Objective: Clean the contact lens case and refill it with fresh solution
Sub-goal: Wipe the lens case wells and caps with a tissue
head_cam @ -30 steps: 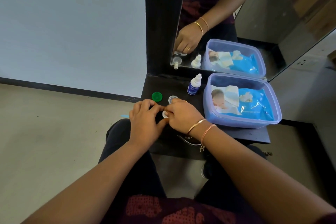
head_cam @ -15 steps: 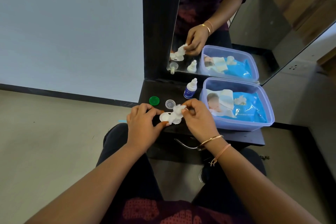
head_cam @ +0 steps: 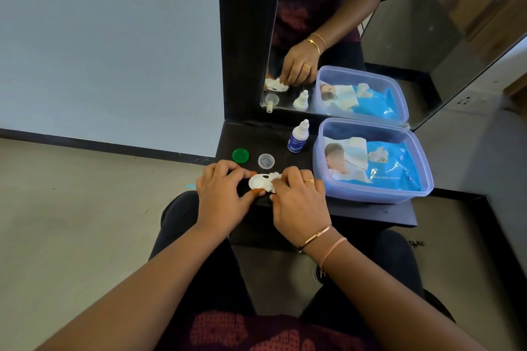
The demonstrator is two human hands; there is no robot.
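A white contact lens case (head_cam: 258, 181) lies low over the black shelf (head_cam: 370, 212), uncapped. My left hand (head_cam: 225, 194) pinches its left end between thumb and fingers. My right hand (head_cam: 299, 199) presses a crumpled white tissue (head_cam: 274, 177) into the case's right well. A green cap (head_cam: 240, 155) and a clear cap (head_cam: 266, 161) lie just behind the case. A small white solution bottle (head_cam: 298, 137) with a blue label stands upright further back.
A lilac plastic tub (head_cam: 373, 194) with a blue wipes pack and used tissue sits on the shelf's right half. A mirror (head_cam: 342, 23) leans behind the shelf and reflects the hands. The shelf's front edge is close to my knees.
The case and tissue have come down from slightly raised toward the shelf. My right hand has rolled over so its fingers now cover the tissue on the right well.
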